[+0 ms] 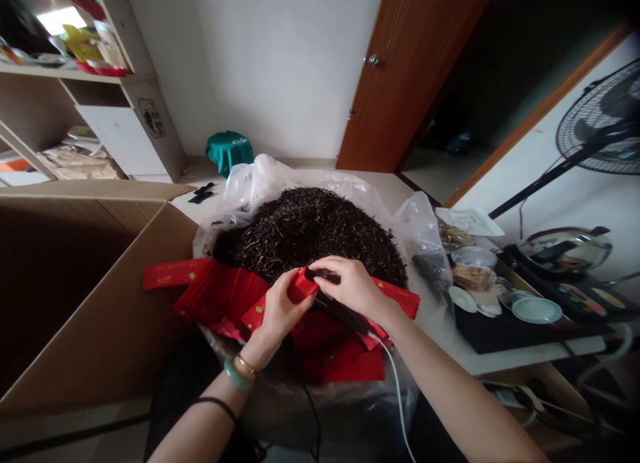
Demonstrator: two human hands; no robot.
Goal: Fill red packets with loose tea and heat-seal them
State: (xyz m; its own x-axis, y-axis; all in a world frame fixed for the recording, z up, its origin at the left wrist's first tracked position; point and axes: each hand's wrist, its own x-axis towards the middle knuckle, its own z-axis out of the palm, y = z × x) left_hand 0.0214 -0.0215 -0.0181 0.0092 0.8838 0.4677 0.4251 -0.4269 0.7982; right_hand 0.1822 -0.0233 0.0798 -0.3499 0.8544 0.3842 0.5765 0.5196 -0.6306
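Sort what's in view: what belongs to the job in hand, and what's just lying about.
Part of the job, by the look of it:
- red packet, held in the left hand, the right hand at its mouth
- loose red packets
- dark leaves
- plastic bag around the leaves

Probably just lying about:
- green cloth
- fan
- tub

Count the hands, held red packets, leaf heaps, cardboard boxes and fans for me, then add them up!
Hands, left hand and right hand: 2
Held red packet: 1
Heap of dark leaves: 1
Cardboard box: 1
Fan: 1
Total: 6
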